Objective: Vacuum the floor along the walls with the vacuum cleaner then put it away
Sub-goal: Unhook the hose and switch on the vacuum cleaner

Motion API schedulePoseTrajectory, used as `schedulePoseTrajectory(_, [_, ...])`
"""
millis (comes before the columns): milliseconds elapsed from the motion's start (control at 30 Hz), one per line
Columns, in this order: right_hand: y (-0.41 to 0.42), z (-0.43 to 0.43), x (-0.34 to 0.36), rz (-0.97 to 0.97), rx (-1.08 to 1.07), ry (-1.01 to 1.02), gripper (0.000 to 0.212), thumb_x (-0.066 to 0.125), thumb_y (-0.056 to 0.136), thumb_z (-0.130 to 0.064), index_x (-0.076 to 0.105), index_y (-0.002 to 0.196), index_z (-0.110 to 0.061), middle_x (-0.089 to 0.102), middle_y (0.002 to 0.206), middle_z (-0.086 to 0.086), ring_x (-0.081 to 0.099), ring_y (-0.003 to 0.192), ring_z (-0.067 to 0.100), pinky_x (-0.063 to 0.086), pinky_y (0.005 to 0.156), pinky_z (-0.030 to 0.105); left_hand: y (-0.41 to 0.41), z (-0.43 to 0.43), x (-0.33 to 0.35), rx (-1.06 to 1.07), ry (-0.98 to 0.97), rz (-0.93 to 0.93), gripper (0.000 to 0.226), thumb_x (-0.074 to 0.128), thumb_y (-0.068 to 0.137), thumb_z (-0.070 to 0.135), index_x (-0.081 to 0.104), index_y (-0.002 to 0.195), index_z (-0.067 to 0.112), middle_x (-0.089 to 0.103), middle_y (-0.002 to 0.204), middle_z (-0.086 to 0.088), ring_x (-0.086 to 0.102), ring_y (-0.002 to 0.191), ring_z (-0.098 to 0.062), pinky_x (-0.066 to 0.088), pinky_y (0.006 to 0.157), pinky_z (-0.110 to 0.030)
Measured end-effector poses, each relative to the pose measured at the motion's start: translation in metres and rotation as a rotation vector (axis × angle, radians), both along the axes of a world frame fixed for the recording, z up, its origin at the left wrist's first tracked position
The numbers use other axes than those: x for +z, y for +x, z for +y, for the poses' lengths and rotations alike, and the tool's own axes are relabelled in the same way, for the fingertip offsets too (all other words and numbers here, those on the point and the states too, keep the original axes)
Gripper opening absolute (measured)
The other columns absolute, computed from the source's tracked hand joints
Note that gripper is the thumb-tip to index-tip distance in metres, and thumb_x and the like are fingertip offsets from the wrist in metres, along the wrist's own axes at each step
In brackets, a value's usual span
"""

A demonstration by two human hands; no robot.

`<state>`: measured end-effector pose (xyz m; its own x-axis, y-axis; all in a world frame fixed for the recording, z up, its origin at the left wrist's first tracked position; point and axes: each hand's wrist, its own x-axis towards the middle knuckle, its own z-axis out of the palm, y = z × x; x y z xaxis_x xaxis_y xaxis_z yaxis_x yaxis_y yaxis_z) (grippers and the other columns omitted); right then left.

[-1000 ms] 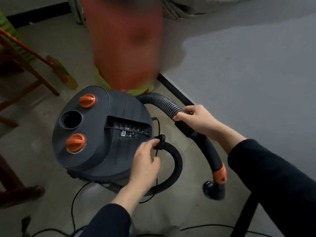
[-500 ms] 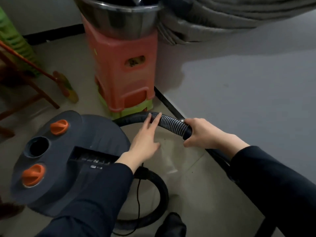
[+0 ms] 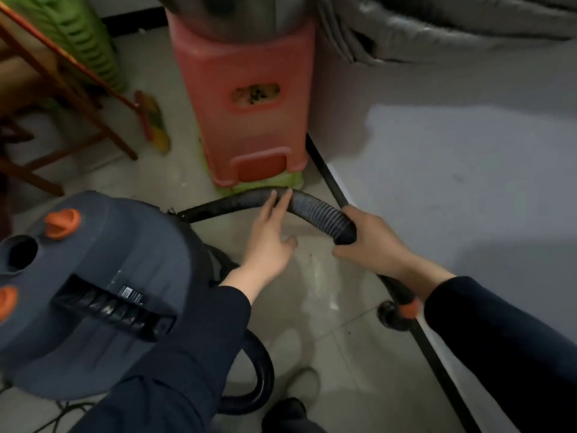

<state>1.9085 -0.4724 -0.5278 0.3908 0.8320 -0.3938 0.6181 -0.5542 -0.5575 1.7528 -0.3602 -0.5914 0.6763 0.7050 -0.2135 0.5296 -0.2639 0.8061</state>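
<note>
Vacuum cleaner: on floor, 8 o'clock.
Red stool: 12 o'clock, against wall, blocking the edge beyond the hose.
Hose: centre, arched.
Right hand: fingers clamped round hose end.
Left hand: now off the vacuum cleaner; fingers straight, unclenched, touching hose; probably gathering it for storage.

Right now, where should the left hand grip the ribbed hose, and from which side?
Grip the ribbed hose at the crest of its arch, beside where the right hand holds it. Come from the near side, where the left hand is, fingers over the top, thumb underneath: the arch seems raised, leaving room beneath, and the red stool crowds the far side.
</note>
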Motion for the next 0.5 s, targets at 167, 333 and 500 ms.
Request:
schedulePoseTrajectory(167, [-0.035, 0.084, 0.021, -0.007, 0.169, 0.224, 0.037, 0.073, 0.07, -0.021, 0.056, 0.102, -0.019, 0.061, 0.085, -0.001, 0.058, 0.075, 0.021, 0.041, 0.057, 0.03, -0.029, 0.087, 0.032, 0.238, 0.325, 0.118, 0.072, 0.061, 0.09, 0.004, 0.032, 0.149, 0.031, 0.027, 0.155, -0.009, 0.024, 0.14, -0.036, 0.025, 0.112, -0.044])
schedulePoseTrajectory(333, [-0.081, 0.151, 0.053, -0.109, 0.349, 0.342, 0.048, 0.074, 0.072, -0.022, 0.053, 0.115, -0.017, 0.057, 0.096, 0.002, 0.057, 0.083, 0.023, 0.05, 0.068, 0.036, -0.1, 0.165, 0.071, 0.336, 0.49, 0.187, 0.051, 0.062, 0.088, 0.004, 0.049, 0.135, 0.019, 0.048, 0.138, -0.013, 0.039, 0.123, -0.037, 0.035, 0.101, -0.043])
schedulePoseTrajectory(500, [-0.146, 0.193, 0.074, -0.125, 0.404, 0.434, 0.047, 0.069, 0.072, -0.017, 0.053, 0.116, -0.017, 0.05, 0.091, 0.0, 0.054, 0.078, 0.025, 0.047, 0.065, 0.035, -0.185, 0.195, 0.103, 0.39, 0.646, 0.215, 0.052, 0.063, 0.085, 0.004, 0.048, 0.134, 0.013, 0.047, 0.134, -0.017, 0.045, 0.122, -0.04, 0.041, 0.096, -0.049])
